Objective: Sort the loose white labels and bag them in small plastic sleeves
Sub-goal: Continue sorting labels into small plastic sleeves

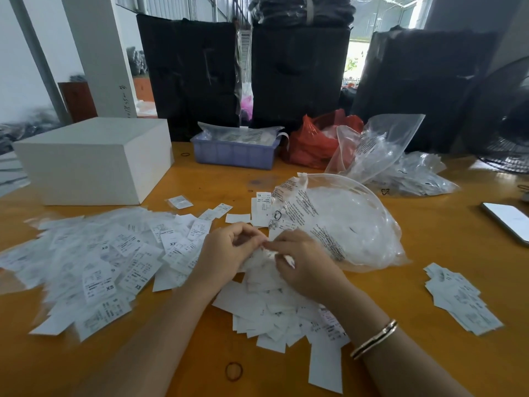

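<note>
A wide spread of bagged white labels [94, 267] covers the table's left half. Loose white labels [274, 310] lie piled under my wrists at the centre. My left hand [229, 253] and my right hand [300, 265] meet above this pile, fingers curled, both pinching a small clear sleeve with a white label [264, 257] between them. How far the label sits in the sleeve is blurred. A large clear bag of small sleeves [343, 224] lies just right of my hands. A small stack of labels [461, 299] sits at the right.
A white box [94, 159] stands at the back left and a blue tray [234, 153] at the back centre. A red bag [315, 141] and clear bags [380, 147] lie behind. A phone [506, 219] rests at the right edge. A rubber band [234, 371] lies near me.
</note>
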A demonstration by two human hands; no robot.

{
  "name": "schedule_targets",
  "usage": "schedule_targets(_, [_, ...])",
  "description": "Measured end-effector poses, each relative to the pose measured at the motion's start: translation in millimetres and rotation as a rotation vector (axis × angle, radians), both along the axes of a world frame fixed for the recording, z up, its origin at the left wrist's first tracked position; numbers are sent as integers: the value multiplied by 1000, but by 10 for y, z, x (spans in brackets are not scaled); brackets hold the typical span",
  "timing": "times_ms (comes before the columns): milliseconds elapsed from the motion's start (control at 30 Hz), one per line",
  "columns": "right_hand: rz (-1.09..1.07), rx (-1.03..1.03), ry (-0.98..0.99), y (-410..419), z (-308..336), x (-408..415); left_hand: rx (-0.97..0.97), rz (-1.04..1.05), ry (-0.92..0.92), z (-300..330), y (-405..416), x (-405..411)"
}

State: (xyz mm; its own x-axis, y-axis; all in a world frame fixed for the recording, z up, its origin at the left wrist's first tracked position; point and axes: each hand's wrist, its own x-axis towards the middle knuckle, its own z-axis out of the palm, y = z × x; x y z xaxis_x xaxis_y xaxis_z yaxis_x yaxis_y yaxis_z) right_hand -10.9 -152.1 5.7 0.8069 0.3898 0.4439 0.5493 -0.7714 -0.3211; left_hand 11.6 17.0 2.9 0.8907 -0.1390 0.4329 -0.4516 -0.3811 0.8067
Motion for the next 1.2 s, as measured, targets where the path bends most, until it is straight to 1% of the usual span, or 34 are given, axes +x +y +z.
schedule_targets(33, [-63,68,-45,-38,29,39,1,36,-12,16,23,7])
schedule_targets(133, [-329,382,-216,-222,103,152,41,215,-43,50,117,44])
schedule_targets(200, [-489,450,-204,-376,80,230,143,339,-42,45,194,83])
schedule_targets(267, [-603,405,-81,-486,4,311,287,421,-10,18,278,120])
schedule_targets(367, [-687,220,99,-528,-90,411,526,514,51,-18,375,141])
schedule_targets(433, [-694,65,175,-500,-140,452,694,582,30,-36,393,145])
schedule_targets(500, [-713,-40,195,-471,-158,459,783,625,-17,-30,364,145])
schedule_targets(533, [-723,-65,188,-470,-164,458,775,621,-49,-23,335,140])
schedule_targets(600, [-727,-56,153,-491,-173,458,680,533,-137,-31,252,118])
schedule_targets(700, [-723,80,88,-509,-165,459,569,229,-237,-84,73,33])
schedule_targets(767, [-713,155,37,-508,-149,457,560,33,-245,-116,-44,-18])
schedule_targets(833, [-702,207,-31,-508,-139,444,572,-76,-236,-135,-118,-31])
schedule_targets(967, [-663,367,-169,-503,-96,399,560,-112,-244,-144,-97,-10])
schedule_targets(1133, [-598,619,-183,-519,-57,346,537,-87,-215,-134,-63,-2])
schedule_targets(1200, [-567,676,-204,-508,-50,331,523,-84,-213,-128,-68,-4])
